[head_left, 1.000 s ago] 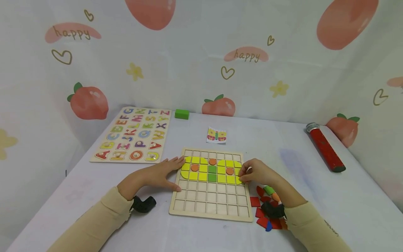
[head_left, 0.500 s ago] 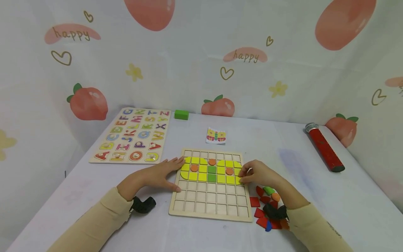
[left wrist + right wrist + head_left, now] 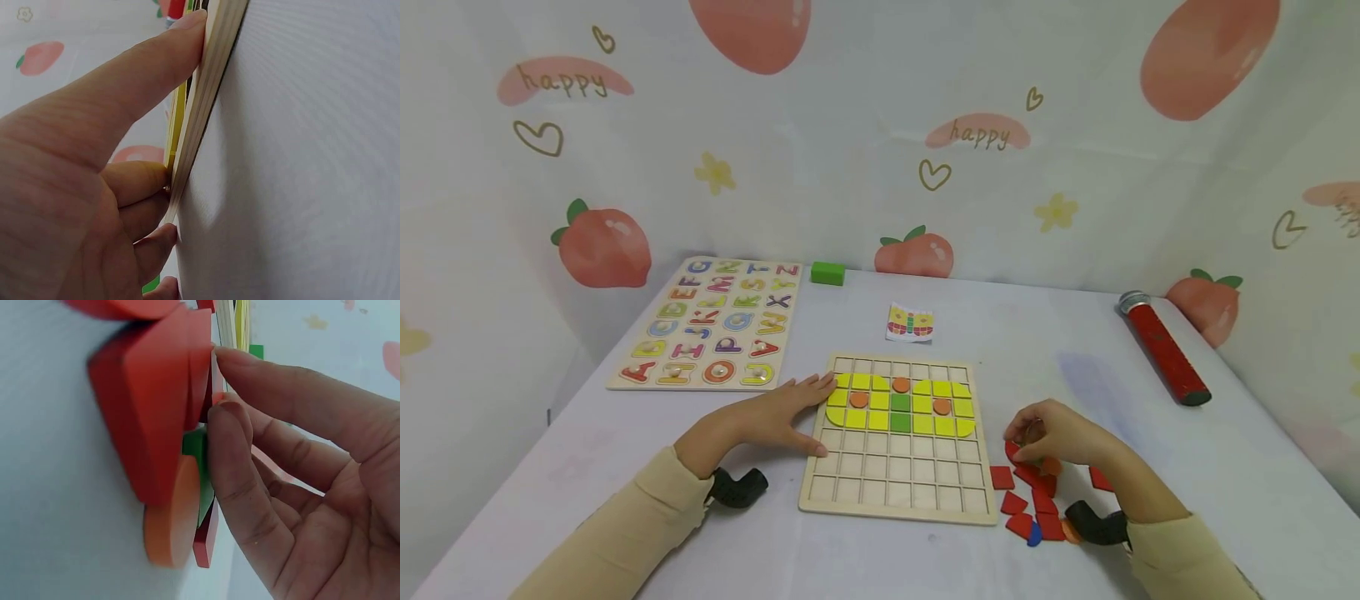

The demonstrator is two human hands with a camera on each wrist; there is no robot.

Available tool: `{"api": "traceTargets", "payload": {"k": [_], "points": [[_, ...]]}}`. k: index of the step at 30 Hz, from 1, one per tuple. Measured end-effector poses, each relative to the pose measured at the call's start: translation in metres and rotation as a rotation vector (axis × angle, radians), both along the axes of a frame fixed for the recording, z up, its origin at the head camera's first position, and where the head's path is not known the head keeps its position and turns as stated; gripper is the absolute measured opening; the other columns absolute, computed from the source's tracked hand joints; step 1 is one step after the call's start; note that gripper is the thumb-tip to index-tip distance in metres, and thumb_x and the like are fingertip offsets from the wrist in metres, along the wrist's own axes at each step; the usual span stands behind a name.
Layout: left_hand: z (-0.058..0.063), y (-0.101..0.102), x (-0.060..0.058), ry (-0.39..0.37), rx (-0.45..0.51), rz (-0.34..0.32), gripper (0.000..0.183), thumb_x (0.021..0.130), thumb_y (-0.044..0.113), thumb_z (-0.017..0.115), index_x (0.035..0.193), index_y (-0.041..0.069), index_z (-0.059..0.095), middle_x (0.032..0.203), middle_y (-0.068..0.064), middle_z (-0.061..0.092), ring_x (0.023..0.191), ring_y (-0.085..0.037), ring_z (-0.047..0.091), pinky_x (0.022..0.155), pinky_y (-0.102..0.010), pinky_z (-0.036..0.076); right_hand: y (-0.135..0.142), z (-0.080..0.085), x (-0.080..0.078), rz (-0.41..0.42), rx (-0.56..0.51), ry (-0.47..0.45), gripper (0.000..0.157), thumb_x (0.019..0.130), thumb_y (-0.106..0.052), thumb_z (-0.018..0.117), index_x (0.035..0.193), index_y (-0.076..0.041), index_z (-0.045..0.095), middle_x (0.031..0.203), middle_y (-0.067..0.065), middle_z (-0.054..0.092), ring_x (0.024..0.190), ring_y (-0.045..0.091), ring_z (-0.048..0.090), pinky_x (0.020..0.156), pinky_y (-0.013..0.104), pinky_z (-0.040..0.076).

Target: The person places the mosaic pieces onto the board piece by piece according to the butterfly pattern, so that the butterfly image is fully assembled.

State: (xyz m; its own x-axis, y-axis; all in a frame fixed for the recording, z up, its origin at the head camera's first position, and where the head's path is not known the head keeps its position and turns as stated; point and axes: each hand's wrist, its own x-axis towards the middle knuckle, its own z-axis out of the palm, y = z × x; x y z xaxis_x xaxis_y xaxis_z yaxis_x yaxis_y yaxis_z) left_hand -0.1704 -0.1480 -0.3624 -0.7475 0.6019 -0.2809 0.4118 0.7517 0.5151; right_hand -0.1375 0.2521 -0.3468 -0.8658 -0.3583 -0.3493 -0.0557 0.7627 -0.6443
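My left hand rests along the left edge of a wooden grid board, thumb and fingers spread against the rim. Yellow tiles, green squares and orange discs fill part of its upper rows in a butterfly-like pattern. Right of the board, my right hand is at a pile of loose tiles, pinching a red tile between thumb and finger. Close by in the right wrist view lie a thick red tile, an orange disc and a green piece.
A small pattern card lies behind the board. An alphabet puzzle board stands at the back left beside a green block. At the right lies a red microphone. A blue piece sits among the front tiles.
My right hand has left the yellow tile at the board's right edge and moved right and down to the loose pile, where some tiles have shifted. My left hand stays at the board.
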Motion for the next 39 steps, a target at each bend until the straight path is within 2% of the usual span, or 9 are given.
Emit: {"api": "traceTargets", "payload": {"k": [10, 18, 24, 28, 30, 39], "points": [[-0.002, 0.0, 0.0, 0.013, 0.005, -0.008, 0.102, 0.073, 0.057, 0.07, 0.149, 0.013, 0.02, 0.158, 0.0, 0.011, 0.146, -0.023, 0.007, 0.119, -0.045, 0.007, -0.004, -0.003, -0.002, 0.019, -0.007, -0.051, 0.022, 0.076, -0.012, 0.075, 0.091, -0.006, 0.061, 0.071, 0.003, 0.057, 0.06, 0.016, 0.053, 0.056, 0.028, 0.052], [-0.003, -0.002, -0.001, 0.014, 0.015, -0.012, 0.101, 0.073, 0.055, 0.07, 0.149, 0.012, 0.019, 0.158, -0.002, 0.011, 0.146, -0.025, 0.008, 0.119, -0.046, 0.006, -0.009, -0.002, -0.005, 0.034, 0.014, -0.05, 0.017, 0.079, -0.014, 0.073, 0.09, -0.006, 0.061, 0.072, 0.002, 0.054, 0.061, 0.015, 0.052, 0.056, 0.028, 0.051], [-0.001, -0.001, 0.001, 0.004, 0.007, 0.001, 0.101, 0.073, 0.056, 0.07, 0.15, 0.014, 0.019, 0.158, 0.001, 0.01, 0.146, -0.023, 0.007, 0.119, -0.045, 0.007, -0.017, 0.002, -0.013, 0.06, -0.046, -0.025, 0.016, 0.083, -0.012, 0.068, 0.096, -0.004, 0.062, 0.077, 0.003, 0.056, 0.065, 0.016, 0.053, 0.057, 0.026, 0.051], [-0.001, -0.001, 0.002, 0.002, 0.004, 0.005, 0.101, 0.073, 0.055, 0.07, 0.15, 0.015, 0.019, 0.158, 0.001, 0.01, 0.146, -0.023, 0.007, 0.12, -0.045, 0.007, -0.033, 0.008, -0.019, 0.108, -0.084, 0.007, 0.023, 0.085, -0.011, 0.065, 0.106, -0.003, 0.06, 0.081, 0.005, 0.057, 0.062, 0.017, 0.054, 0.057, 0.026, 0.052], [-0.002, -0.001, 0.002, 0.001, 0.003, 0.005, 0.101, 0.073, 0.056, 0.07, 0.15, 0.015, 0.019, 0.158, 0.002, 0.01, 0.146, -0.022, 0.007, 0.119, -0.045, 0.007, -0.043, 0.011, -0.022, 0.136, -0.099, 0.013, 0.022, 0.086, -0.011, 0.064, 0.107, -0.003, 0.061, 0.081, 0.005, 0.057, 0.061, 0.016, 0.054, 0.058, 0.026, 0.052], [-0.002, 0.0, 0.001, 0.006, -0.005, -0.001, 0.101, 0.073, 0.057, 0.07, 0.15, 0.015, 0.019, 0.158, 0.002, 0.01, 0.146, -0.022, 0.006, 0.119, -0.045, 0.007, -0.104, 0.012, -0.035, 0.268, -0.216, -0.006, 0.013, 0.085, -0.009, 0.066, 0.093, 0.0, 0.061, 0.076, 0.003, 0.061, 0.058, 0.013, 0.049, 0.053, 0.023, 0.045]]}}
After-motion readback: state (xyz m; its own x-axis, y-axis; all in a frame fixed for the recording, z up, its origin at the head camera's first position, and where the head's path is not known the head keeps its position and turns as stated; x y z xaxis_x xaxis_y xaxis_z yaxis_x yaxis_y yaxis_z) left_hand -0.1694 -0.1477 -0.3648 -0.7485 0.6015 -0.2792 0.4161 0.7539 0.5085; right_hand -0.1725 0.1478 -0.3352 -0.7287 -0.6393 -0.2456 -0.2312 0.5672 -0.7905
